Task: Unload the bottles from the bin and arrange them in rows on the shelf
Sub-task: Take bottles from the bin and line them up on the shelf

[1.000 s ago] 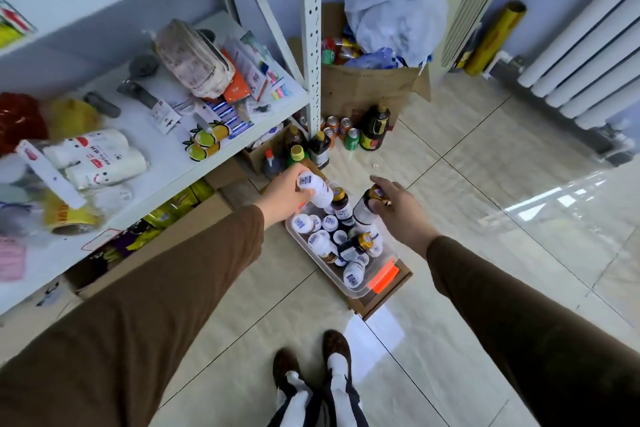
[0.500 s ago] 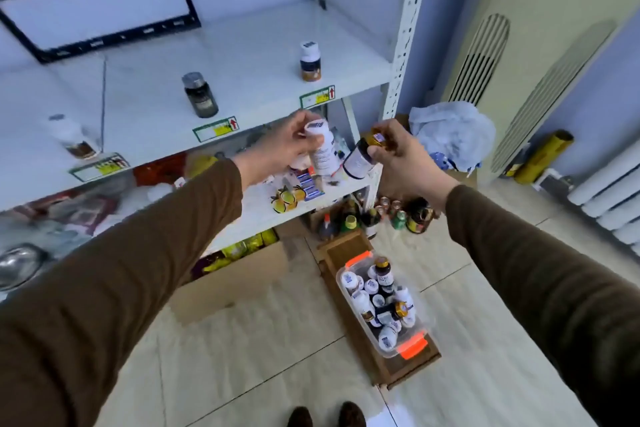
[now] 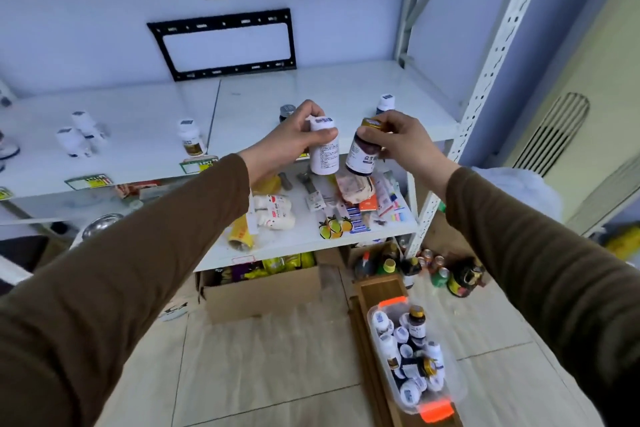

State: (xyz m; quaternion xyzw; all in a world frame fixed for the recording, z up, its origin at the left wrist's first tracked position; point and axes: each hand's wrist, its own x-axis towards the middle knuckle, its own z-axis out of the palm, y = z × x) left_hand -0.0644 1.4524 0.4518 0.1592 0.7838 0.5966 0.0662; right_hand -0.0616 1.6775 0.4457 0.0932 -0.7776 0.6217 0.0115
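My left hand (image 3: pixel 284 146) grips a white bottle (image 3: pixel 325 152) by its top, held upright in front of the white shelf (image 3: pixel 145 135). My right hand (image 3: pixel 405 142) holds a dark bottle with a gold cap (image 3: pixel 362 158) just to its right, tilted a little. Both hang at the shelf's front edge. On the shelf stand a white-capped bottle (image 3: pixel 385 103) and a dark-capped one (image 3: pixel 286 112) behind my hands, another bottle (image 3: pixel 191 139) mid-shelf, and several small ones (image 3: pixel 79 135) at the left. The clear bin (image 3: pixel 457 388) with orange latches sits on the floor at the lower right, holding several bottles.
A lower shelf (image 3: pixel 304 236) is cluttered with packets, tubes and stickers. A cardboard box (image 3: pixel 263 291) sits under it, with drink bottles and cans (image 3: pixel 436 270) on the floor beside a wooden tray (image 3: pixel 377 291). A perforated steel upright (image 3: pixel 485 80) bounds the shelf at the right.
Both hands have risen from the bin to the upper shelf's front edge, each carrying its bottle. The view has tilted up from the floor to the shelf.
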